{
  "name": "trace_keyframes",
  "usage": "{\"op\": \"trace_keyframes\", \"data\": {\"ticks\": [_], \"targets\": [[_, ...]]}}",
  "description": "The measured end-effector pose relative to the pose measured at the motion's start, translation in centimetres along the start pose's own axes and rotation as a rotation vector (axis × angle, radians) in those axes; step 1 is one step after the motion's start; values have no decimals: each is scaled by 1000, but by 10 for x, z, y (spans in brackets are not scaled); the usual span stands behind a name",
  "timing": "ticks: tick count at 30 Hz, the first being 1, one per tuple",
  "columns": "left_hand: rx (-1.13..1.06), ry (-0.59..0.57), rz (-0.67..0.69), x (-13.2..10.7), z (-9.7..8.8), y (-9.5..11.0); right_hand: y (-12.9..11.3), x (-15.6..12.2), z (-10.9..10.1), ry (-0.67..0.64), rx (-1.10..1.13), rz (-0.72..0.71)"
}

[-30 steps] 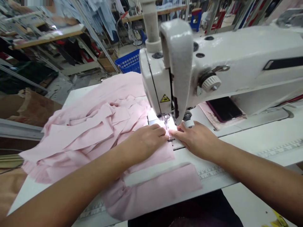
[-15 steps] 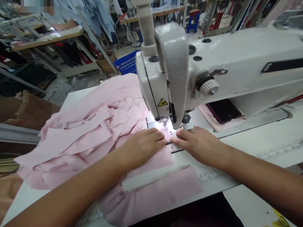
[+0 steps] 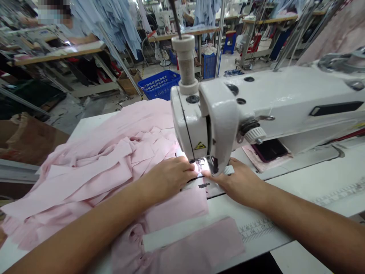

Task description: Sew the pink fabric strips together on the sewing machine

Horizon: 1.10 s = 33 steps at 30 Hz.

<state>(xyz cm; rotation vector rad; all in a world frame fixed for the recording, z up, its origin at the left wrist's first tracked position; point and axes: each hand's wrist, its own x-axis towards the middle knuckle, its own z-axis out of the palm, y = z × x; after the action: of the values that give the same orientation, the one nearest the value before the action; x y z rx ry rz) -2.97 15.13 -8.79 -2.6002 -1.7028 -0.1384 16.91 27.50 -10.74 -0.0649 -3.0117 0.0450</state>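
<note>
Left hand (image 3: 168,179) flat on pink fabric (image 3: 173,209), right hand (image 3: 239,182) by presser foot (image 3: 200,163), fingers (image 3: 188,167) open

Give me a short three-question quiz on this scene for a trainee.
1. True or false: the left hand rests on the pink fabric, left of the sewing machine.
2. What lies under the machine's arm? A) a phone B) scissors C) a spool
3. What colour is the basket on the floor beyond the table?

Key: 1 true; 2 A; 3 blue.
</note>
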Motion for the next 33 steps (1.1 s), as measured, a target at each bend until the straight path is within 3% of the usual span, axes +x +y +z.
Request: {"op": "trace_keyframes", "data": {"ticks": [6,18,21,25,29,31,33], "targets": [[-1,-48,-122,5,-1,-6,2,3,3,35,8,34],[-124,196,-83,-1,18,-20,5,-3,4,148,39,19],[-112,193,-119,-1,14,-16,3,-3,-1,123,126,59],[-53,94,-236,4,8,-4,4,-5,-8,68,263,100],[-23,41,-367,-6,-2,10,6,-11,-5,91,348,64],[-80,93,-431,-25,-16,13,6,-15,-2,138,366,24],[-145,237,-584,-56,-38,14,3,-18,-1,200,385,-34]]}}
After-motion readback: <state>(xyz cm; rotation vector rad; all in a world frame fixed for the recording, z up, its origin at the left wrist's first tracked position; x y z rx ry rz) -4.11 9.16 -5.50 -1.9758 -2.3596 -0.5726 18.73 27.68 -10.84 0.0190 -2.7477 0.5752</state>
